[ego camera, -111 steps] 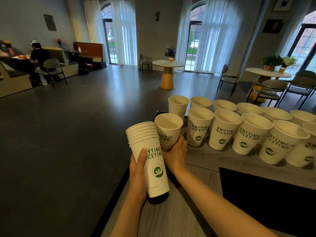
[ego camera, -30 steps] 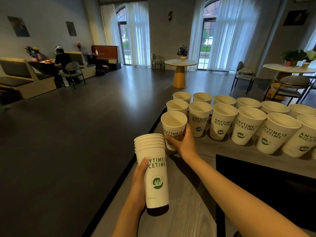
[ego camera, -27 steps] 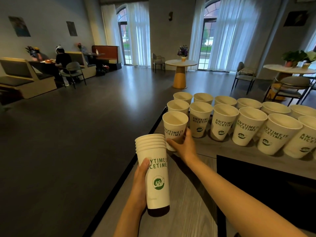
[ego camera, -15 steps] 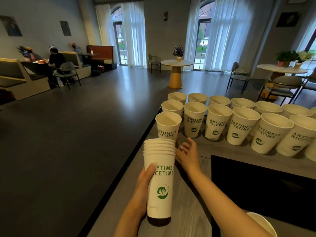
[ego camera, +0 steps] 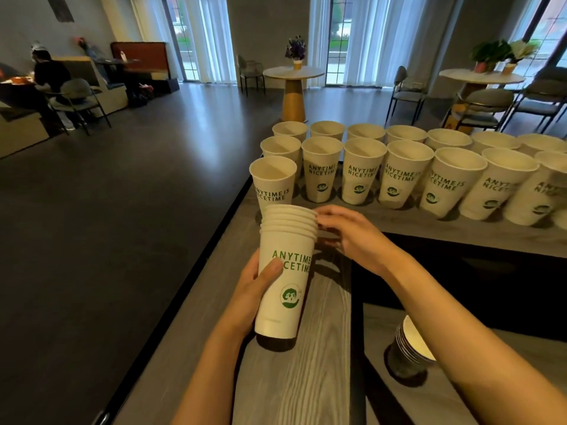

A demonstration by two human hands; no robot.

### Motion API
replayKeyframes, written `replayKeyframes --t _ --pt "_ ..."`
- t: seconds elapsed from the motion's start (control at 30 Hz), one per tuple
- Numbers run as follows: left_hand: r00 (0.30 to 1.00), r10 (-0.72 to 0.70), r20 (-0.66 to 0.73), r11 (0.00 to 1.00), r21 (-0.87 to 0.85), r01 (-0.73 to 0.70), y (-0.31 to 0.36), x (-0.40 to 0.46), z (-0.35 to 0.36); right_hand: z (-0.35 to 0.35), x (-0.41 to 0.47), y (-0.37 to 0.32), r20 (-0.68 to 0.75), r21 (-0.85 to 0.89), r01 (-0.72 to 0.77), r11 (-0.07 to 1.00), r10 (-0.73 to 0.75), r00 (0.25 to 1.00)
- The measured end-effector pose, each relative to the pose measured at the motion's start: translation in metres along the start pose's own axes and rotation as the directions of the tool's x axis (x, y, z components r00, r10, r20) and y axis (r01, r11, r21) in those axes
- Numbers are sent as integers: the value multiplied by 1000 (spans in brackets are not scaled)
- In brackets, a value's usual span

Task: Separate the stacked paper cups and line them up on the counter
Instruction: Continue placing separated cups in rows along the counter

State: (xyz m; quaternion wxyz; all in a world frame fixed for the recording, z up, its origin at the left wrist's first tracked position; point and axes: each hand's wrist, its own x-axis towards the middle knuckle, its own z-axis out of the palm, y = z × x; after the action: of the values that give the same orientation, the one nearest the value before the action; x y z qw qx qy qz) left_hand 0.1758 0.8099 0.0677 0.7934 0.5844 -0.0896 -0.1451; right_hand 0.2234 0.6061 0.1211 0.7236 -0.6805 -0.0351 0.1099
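Gripping the stack of cups [ego camera: 283,271] around its middle, the left hand [ego camera: 256,289] holds it upright just above the counter [ego camera: 322,378], near the left edge. Right hand [ego camera: 352,233] fingertips pinch the topmost rims. Just beyond stands a single cup [ego camera: 273,182] — behind it, two rows of separated cups [ego camera: 405,176] run toward the counter's right end. Another small stack [ego camera: 409,348] sits low right.
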Motion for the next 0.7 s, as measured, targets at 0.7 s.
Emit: replayKeyframes --t 0.7 --pt "984 153 -94 988 -22 -156 -11 -22 37 31 -39 -31 -105 -29 -95 995 92 990"
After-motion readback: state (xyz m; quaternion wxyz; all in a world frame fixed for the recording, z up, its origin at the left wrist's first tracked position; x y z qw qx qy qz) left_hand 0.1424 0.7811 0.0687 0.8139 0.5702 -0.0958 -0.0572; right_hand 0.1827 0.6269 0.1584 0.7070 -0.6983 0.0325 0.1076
